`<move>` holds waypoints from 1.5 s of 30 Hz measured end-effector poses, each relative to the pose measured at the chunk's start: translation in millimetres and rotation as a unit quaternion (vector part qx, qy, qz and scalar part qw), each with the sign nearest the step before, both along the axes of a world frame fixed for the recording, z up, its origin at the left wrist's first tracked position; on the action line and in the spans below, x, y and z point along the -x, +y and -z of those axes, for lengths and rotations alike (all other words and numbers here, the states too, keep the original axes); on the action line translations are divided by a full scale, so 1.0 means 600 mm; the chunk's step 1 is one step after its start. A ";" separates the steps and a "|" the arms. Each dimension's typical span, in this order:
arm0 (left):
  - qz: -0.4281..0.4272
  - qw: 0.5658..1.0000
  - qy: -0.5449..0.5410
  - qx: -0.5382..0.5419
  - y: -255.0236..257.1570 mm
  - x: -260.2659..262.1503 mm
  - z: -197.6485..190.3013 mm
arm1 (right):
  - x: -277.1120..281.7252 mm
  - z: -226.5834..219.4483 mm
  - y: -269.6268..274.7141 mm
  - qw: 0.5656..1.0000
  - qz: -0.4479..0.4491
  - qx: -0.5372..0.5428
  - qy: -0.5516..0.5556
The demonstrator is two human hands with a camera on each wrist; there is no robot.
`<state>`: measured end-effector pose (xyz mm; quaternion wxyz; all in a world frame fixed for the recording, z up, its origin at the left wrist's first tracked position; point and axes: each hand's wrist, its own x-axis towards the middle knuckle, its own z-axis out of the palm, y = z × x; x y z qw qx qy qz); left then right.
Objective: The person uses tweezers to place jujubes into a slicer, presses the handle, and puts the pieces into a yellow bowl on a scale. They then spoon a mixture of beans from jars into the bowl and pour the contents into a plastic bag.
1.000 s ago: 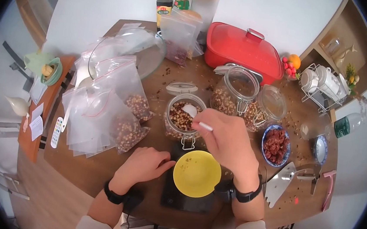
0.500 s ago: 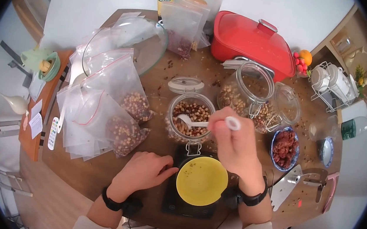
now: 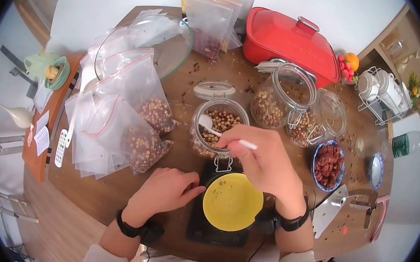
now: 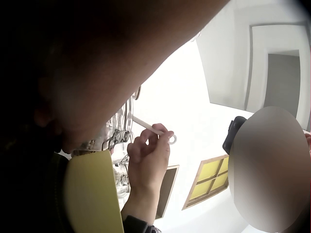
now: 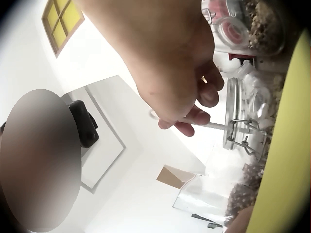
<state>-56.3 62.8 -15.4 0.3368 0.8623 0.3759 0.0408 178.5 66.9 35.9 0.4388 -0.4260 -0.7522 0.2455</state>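
Observation:
In the head view my right hand (image 3: 267, 161) pinches a white plastic spoon (image 3: 206, 121) by its handle. The spoon's head is inside an open glass clip-top jar (image 3: 195, 138), at the left side of the mixed beans (image 3: 224, 119). From the right wrist view, the spoon handle (image 5: 214, 125) runs through the jar mouth. A yellow bowl (image 3: 233, 203) stands on a black kitchen scale (image 3: 216, 236) in front of the jar, with a few bits in it. My left hand (image 3: 164, 192) rests beside the bowl, fingers loosely bent and holding nothing, index fingertip right at its rim.
Zip bags of beans (image 3: 143, 147) lie to the left, near a glass lid (image 3: 186, 54). Two more open jars (image 3: 267, 106) stand behind on the right. Further right are a bowl of dark red pieces (image 3: 329, 166) and a metal scraper (image 3: 329, 209). A red lidded pan (image 3: 290, 45) stands behind.
The right hand has swung left and turned, shifting the spoon's head toward the jar's left wall. The head view has tilted and shifted; the left hand stays beside the bowl.

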 end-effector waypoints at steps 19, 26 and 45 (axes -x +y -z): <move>-0.037 0.999 0.005 0.031 0.010 -0.005 -0.009 | -0.033 -0.020 -0.010 0.986 0.138 -0.013 0.088; -0.049 0.995 -0.043 0.075 0.022 -0.007 -0.005 | -0.045 -0.027 -0.004 0.992 0.085 0.035 0.084; -0.119 0.957 -0.131 0.231 0.040 0.001 0.003 | -0.035 -0.002 0.013 0.944 0.100 0.209 0.236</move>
